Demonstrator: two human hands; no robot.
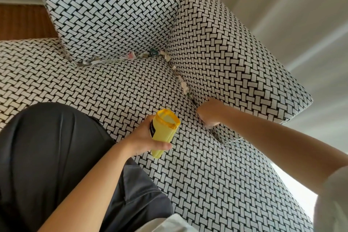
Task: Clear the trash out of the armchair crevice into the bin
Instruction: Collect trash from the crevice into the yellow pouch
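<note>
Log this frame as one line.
left hand holds yellow bin | right hand reaching into side crevice, grasp hidden | trash lies along crevice

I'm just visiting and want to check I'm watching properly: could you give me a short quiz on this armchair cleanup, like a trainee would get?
1. The yellow bin is held by: A the left hand, B the right hand, C neither.
2. True or false: trash shows in the armchair crevice along both the back and the side of the seat cushion.
3. Fill in: the right hand reaches into the gap between the seat cushion and the ___.
Key: 1 A; 2 true; 3 armrest.
</note>
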